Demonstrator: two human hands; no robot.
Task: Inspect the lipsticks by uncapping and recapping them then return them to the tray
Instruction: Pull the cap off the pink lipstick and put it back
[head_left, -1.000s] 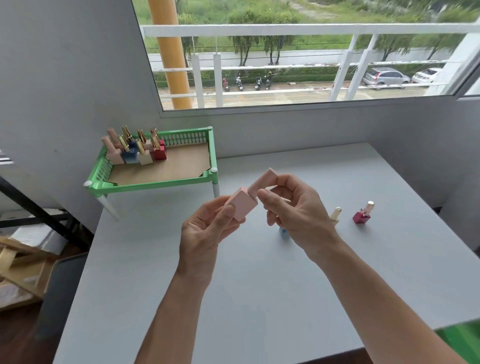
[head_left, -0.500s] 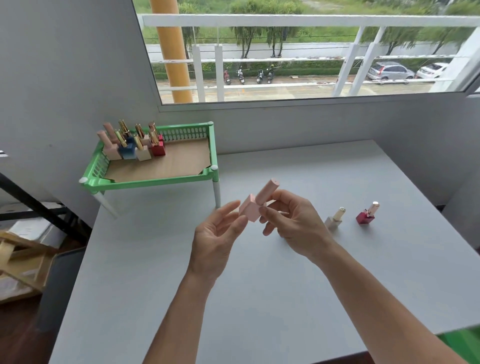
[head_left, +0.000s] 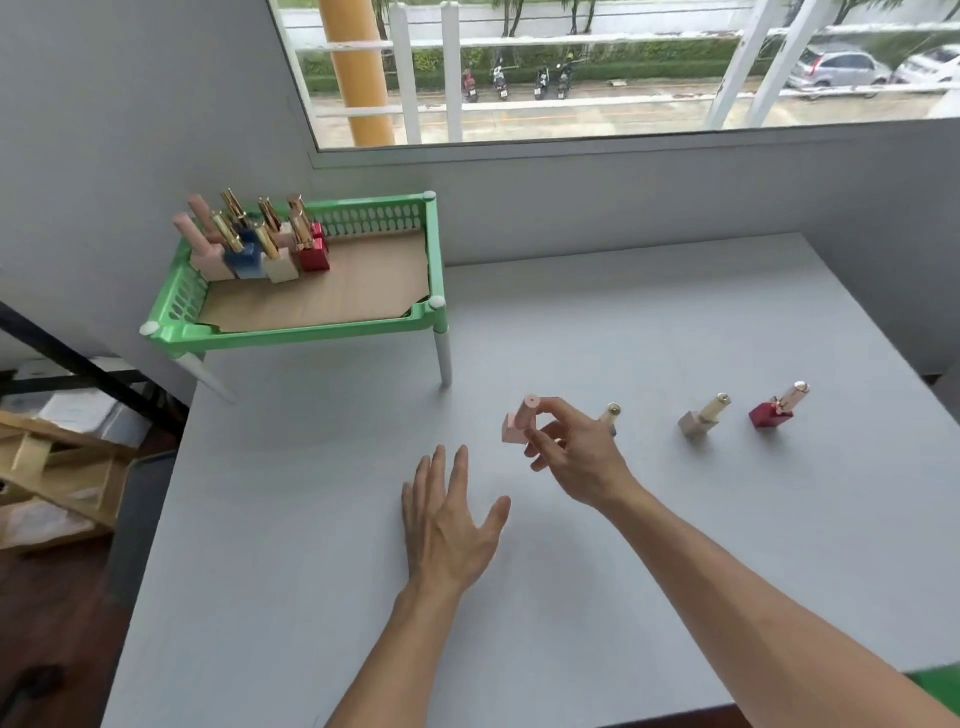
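Released by the left hand (head_left: 449, 525) — now spread flat and empty at lower centre — the pink lipstick (head_left: 521, 425) sits pinched, capped, in the right hand (head_left: 574, 457) at frame centre. Green tray (head_left: 311, 332) — upper left, its right half bare. Grey table (head_left: 311, 519) lies open toward the left edge.

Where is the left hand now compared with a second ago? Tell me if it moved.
Yes. The left hand let go of the pink lipstick and dropped back toward the table's near edge, open and empty.
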